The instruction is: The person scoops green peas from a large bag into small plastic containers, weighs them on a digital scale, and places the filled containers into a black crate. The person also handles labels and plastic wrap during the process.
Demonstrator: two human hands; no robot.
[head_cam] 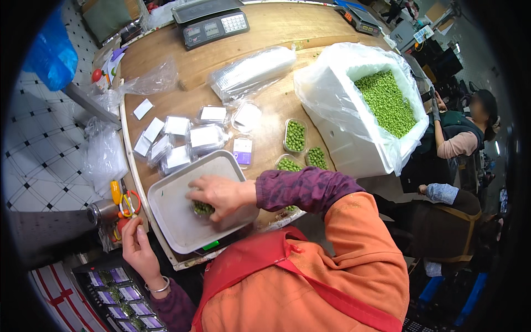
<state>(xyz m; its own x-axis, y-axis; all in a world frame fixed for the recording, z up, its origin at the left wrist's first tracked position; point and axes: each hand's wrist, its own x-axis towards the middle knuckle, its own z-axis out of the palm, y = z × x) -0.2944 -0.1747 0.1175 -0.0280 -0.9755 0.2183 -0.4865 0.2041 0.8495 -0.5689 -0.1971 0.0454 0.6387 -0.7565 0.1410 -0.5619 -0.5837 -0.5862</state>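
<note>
My right hand reaches over the light grey tray, its fingers around a small clear plastic punnet of green peas that stands in the tray. The tray rests on a scale whose green lit display shows at its lower edge. My left hand is raised beside the table's left edge, fingers bent, near scissors with red and yellow handles; whether it holds anything small is unclear. Several filled pea punnets stand right of the tray. A foam box lined with plastic holds loose peas.
Labelled clear packs and a purple and white card lie behind the tray. A plastic-wrapped roll or stack and a scale are farther back. A black crate of packed punnets is lower left. Other people are at right.
</note>
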